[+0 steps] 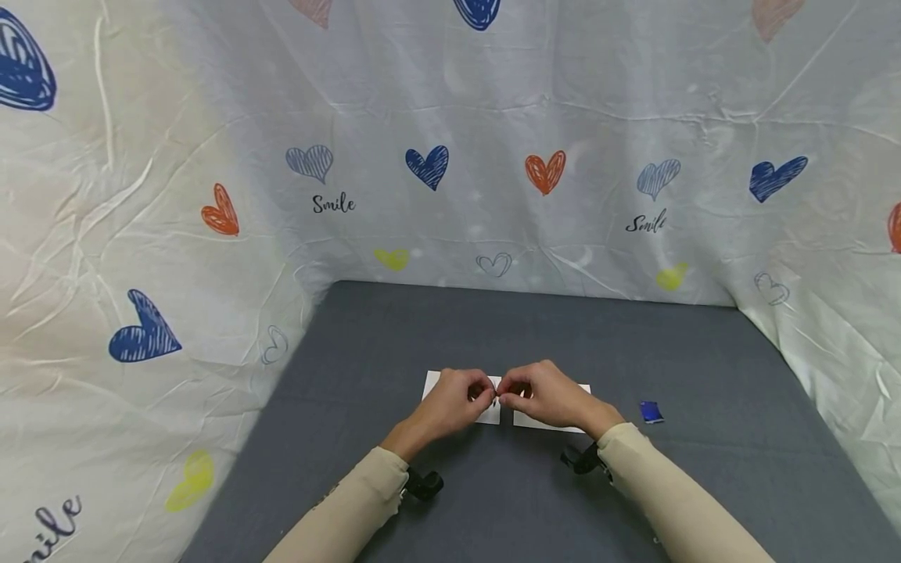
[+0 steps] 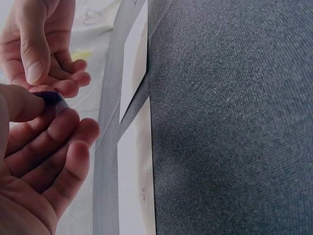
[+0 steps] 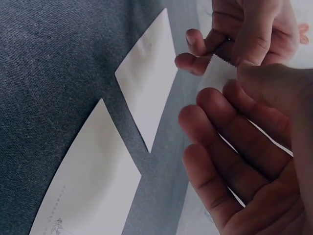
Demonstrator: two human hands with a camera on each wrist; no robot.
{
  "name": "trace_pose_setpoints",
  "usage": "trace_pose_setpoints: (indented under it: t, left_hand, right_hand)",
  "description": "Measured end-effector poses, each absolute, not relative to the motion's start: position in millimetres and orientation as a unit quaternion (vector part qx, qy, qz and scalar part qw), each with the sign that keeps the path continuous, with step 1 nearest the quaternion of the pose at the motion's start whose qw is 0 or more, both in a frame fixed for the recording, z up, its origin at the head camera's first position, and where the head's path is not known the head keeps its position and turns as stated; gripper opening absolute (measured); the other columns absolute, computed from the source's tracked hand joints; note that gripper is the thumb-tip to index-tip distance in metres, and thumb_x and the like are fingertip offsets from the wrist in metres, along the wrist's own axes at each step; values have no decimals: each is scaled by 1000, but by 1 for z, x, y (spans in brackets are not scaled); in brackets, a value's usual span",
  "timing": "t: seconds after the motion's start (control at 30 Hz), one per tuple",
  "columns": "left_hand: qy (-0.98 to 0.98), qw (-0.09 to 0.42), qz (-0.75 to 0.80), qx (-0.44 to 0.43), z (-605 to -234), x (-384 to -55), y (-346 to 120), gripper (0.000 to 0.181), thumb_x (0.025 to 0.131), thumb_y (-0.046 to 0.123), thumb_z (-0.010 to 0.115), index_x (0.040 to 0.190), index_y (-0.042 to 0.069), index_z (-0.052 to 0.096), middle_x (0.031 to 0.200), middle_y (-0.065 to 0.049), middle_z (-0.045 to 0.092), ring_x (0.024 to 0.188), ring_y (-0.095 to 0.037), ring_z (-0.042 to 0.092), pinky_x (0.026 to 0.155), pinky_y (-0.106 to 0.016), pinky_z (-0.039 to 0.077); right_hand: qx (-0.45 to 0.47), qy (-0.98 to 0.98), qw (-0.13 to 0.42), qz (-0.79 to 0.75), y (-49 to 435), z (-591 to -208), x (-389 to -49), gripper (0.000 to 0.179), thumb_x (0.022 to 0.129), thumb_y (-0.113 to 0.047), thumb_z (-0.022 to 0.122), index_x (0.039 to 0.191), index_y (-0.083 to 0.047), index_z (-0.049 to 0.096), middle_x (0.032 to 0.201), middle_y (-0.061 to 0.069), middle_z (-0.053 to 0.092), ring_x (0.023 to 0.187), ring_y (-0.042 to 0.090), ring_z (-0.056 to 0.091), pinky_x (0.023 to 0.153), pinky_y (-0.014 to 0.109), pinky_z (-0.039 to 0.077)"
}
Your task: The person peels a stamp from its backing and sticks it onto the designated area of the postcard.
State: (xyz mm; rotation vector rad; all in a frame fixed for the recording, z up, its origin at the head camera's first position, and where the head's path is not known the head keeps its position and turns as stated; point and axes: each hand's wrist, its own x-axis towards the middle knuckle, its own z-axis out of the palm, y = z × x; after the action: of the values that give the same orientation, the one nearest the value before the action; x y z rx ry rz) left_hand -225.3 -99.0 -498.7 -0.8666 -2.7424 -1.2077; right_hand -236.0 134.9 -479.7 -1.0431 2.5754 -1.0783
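Observation:
Thumb and fingertips of my left hand [image 1: 450, 403] pinch a small sachet with a zigzag-cut edge. Dark purple shows on the sachet [image 2: 49, 97] in the left wrist view, while its white side [image 3: 215, 76] faces the right wrist camera. My right hand [image 1: 552, 396] pinches the same sachet from the other side, so the fingertips of both hands meet at it. The other fingers are loosely curled. Beneath the hands lie two white cards, a left card [image 1: 487, 414] and a right card [image 1: 542, 423], with a narrow gap between them.
To the right of the hands a small shiny blue packet [image 1: 651, 412] lies on the dark grey tabletop [image 1: 436, 328]. A white curtain [image 1: 486, 203] printed with hearts and "Smile" hangs behind and along the sides. Fine print and a small drawing mark one card.

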Motion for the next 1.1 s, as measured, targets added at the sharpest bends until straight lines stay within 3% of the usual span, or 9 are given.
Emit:
trace_pose_setpoints:
  t: [0.47, 1.1]
  left_hand:
    - [-878, -8, -380, -291, -499, -223, -102, 25, 110, 17, 59, 100, 8, 80, 86, 2, 76, 72, -3, 60, 69, -25, 51]
    - [-877, 3, -376, -301, -502, -225, -101, 15, 103, 11, 65, 100, 7, 80, 87, 1, 78, 72, -1, 62, 70, -23, 53]
  right_hand:
    - [-349, 869, 72, -344, 134, -481, -234, 16, 109, -18, 70, 113, -14, 84, 104, 3, 84, 83, 3, 69, 78, 27, 58]
    - [-353, 869, 67, -341, 132, -485, -236, 13, 107, -20, 72, 110, -17, 84, 101, 2, 83, 79, 1, 67, 75, 26, 57]
